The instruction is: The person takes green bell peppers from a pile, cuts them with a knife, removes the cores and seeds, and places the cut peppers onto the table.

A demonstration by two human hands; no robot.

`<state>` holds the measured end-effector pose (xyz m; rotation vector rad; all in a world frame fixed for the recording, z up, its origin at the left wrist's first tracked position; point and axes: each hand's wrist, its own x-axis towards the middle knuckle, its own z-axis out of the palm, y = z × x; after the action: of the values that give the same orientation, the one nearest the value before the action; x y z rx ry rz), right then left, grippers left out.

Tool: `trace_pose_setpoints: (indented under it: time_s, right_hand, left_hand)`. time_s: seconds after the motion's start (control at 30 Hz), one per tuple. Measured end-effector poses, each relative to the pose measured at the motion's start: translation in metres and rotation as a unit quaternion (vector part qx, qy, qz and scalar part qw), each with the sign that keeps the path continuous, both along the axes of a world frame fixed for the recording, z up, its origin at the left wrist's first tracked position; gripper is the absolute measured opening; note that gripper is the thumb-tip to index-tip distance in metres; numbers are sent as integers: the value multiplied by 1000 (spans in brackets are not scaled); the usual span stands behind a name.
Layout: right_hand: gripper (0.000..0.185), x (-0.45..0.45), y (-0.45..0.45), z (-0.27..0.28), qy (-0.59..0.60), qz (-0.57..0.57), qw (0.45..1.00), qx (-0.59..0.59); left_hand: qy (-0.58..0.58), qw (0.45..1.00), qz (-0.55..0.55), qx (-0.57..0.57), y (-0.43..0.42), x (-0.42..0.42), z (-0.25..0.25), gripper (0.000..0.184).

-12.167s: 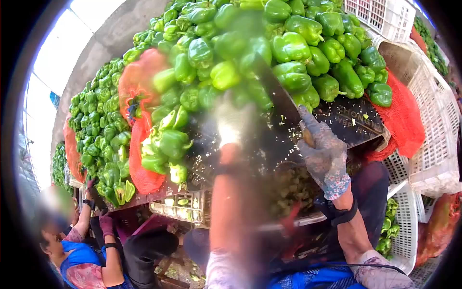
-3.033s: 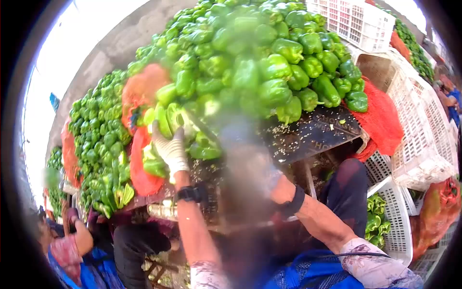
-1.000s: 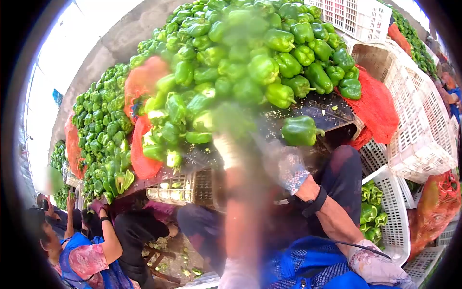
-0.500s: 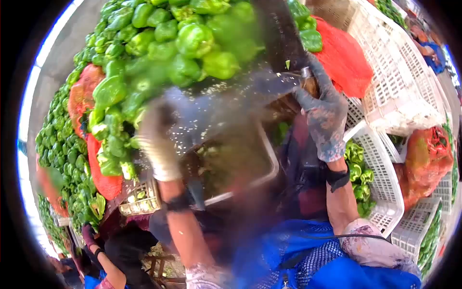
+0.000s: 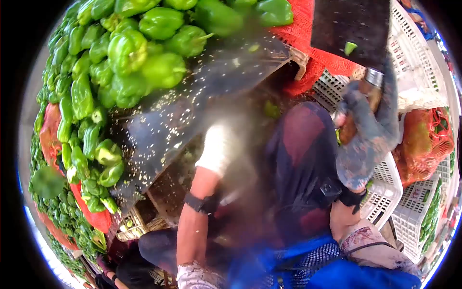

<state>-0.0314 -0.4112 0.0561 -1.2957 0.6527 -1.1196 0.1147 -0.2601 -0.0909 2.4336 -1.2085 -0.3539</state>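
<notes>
My right hand (image 5: 361, 154), in a stained grey glove, is closed around the wooden handle of a cleaver (image 5: 351, 24). Its broad dark blade points up at the far right, with a bit of green pepper (image 5: 350, 48) stuck to it. In a white glove, my left hand (image 5: 219, 144) hangs below the near edge of a black work surface (image 5: 154, 127) scattered with pale seeds. Motion blur smears its fingers, so whether it holds anything is unclear. Green bell peppers (image 5: 161, 23) are heaped on the far and left side of that surface.
White plastic crates (image 5: 416, 62) stand on the right, beside a red mesh sack (image 5: 426, 144) of produce. Red netting (image 5: 298, 77) lies behind the cleaver. My knee (image 5: 303, 139) rises between my hands. Another person's arm shows at the lower left.
My right hand has carried the cleaver rightward, off the black surface. My left hand has moved right, away from the peppers toward my lap. The camera view has shifted too.
</notes>
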Motion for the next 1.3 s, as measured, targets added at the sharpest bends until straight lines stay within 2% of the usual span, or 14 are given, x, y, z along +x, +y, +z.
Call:
trace_pose_setpoints:
  time_s: [0.07, 0.27, 0.33, 0.43, 0.6, 0.7, 0.8, 0.93, 1.0, 1.07, 1.1, 1.2, 1.27, 1.3]
  right_hand:
    - [70, -10, -13, -2, -9, -26, 1000, -6]
    - [73, -31, -51, -15, -15, -91, 996, -16]
    - [73, -37, -66, -20, -14, -109, 994, -15]
    - [75, -40, -80, -33, -8, -132, 991, -10]
    - [77, -37, -91, -50, 4, -140, 990, 8]
    - [79, -36, -89, -51, 5, -128, 992, 12]
    - [80, -37, -80, -42, -11, -103, 994, 20]
    - [82, -52, -63, -18, -49, -45, 998, 9]
    - [83, -64, -50, -5, -67, -19, 997, -11]
    - [85, -74, -34, 7, -79, 16, 996, -23]
    - [85, -77, -24, 13, -83, 35, 996, -24]
    - [85, -73, 11, 31, -41, 88, 995, 16]
    - [86, -67, 33, 40, 28, 135, 989, 48]
    - [77, -57, 36, 32, 61, 173, 980, -82]
  left_hand:
    - [30, 983, -76, 162, -49, 1, 28, 23]
    - [101, 921, -140, 350, -103, 98, -286, 66]
    - [125, 910, -110, 379, -109, 88, -273, 88]
    - [127, 868, -99, 470, -109, 73, -250, 95]
    - [50, 872, -37, 485, -120, 40, -200, 79]
    - [33, 884, -55, 464, -118, 37, -229, 68]
    - [137, 929, -230, 255, -115, 59, -248, 65]
    - [279, 954, -82, 73, -145, 18, -44, 81]
    - [226, 961, -139, -78, -134, 6, -1, 70]
    - [116, 992, -53, -6, -104, -13, 86, 76]
    - [125, 987, -43, -95, -79, -14, 98, 77]
    - [331, 870, 69, -359, -7, -32, 142, 79]
    - [275, 822, 193, -460, 33, -44, 157, 74]
    - [244, 778, 267, -515, 49, -45, 155, 70]
